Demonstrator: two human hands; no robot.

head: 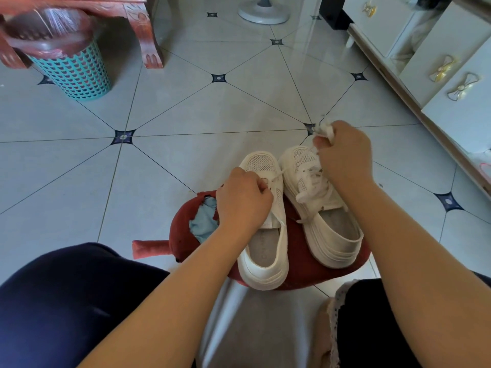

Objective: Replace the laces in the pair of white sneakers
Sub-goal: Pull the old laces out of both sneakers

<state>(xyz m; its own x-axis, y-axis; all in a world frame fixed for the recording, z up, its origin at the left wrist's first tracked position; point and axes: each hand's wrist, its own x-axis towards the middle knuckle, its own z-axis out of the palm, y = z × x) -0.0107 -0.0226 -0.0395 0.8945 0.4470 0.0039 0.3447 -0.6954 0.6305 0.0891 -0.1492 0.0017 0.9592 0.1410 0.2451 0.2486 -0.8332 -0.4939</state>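
Observation:
Two white sneakers stand side by side on a worn red cushion (pixel 300 258), toes pointing away from me. My left hand (pixel 243 200) rests over the lace area of the left sneaker (pixel 263 251) and pinches a white lace (pixel 281 172) that runs taut up to the right. My right hand (pixel 345 155) hovers above the toe of the right sneaker (pixel 326 229) and grips a bunched white lace end. The right sneaker has loose white lacing (pixel 313 187) over its tongue. My left hand hides the left sneaker's eyelets.
A teal plastic bin (pixel 71 73) with a red liner stands at the far left beside a red carved wooden leg (pixel 148 41). White cabinets with bow handles (pixel 451 83) line the right side. A fan base (pixel 263 11) sits far ahead. My knees frame the bottom corners.

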